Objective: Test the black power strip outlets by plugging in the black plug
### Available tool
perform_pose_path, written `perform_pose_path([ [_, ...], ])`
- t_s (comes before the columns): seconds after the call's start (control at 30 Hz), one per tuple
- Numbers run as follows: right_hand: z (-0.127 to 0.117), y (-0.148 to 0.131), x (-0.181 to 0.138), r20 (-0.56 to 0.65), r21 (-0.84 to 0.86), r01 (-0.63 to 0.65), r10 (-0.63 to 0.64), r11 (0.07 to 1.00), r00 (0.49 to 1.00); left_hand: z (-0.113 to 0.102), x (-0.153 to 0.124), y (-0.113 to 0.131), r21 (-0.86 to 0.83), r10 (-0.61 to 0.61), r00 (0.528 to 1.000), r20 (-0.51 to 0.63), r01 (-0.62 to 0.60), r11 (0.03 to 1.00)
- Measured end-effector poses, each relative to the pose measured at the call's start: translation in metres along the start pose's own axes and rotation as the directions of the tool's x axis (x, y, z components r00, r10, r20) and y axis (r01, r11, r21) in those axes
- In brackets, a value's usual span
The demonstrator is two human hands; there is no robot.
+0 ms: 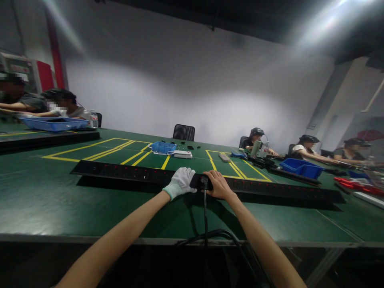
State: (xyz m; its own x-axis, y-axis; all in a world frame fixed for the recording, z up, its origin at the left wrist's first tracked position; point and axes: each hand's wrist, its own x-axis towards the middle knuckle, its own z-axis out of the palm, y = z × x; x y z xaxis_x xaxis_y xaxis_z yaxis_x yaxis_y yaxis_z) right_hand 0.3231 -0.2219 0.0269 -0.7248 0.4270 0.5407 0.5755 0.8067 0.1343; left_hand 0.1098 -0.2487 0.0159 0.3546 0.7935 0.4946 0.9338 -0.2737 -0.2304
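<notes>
A long black power strip [258,187] with rows of sockets and small red marks lies across the green table in front of me. My left hand [181,182], in a white glove with a mint cuff, is closed over the strip near its middle. My bare right hand [218,185] grips the strip just to the right, its fingers over the far edge and its thumb on the near side. Between the hands a black plug [204,182] sits at the strip, close against the right fingers. Its cord [205,216] hangs over the table's front edge.
Beyond the strip, yellow tape lines mark the table [60,208]. A blue basket [163,147] and a white box [183,154] stand there. Blue trays [301,168], tools and red parts [358,185] lie at right. Other people work along both sides.
</notes>
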Motion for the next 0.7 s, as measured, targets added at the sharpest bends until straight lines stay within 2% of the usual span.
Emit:
perform_pose_path([
  [0.17, 0.006, -0.008, 0.005, -0.056, 0.03, 0.032, -0.03, 0.999, 0.998, 0.003, 0.0, 0.0, -0.012, 0.006, 1.0, 0.007, -0.006, 1.0],
  [0.43, 0.016, -0.01, 0.007, -0.086, -0.007, -0.068, 0.067, 0.998, 0.994, 0.004, -0.006, 0.006, 0.022, 0.028, 1.0, 0.008, -0.028, 0.999],
  [0.7, 0.022, -0.009, 0.006, -0.121, 0.006, -0.11, 0.11, 0.994, 0.987, 0.004, -0.011, 0.017, 0.057, 0.063, 0.998, -0.027, -0.061, 0.997],
])
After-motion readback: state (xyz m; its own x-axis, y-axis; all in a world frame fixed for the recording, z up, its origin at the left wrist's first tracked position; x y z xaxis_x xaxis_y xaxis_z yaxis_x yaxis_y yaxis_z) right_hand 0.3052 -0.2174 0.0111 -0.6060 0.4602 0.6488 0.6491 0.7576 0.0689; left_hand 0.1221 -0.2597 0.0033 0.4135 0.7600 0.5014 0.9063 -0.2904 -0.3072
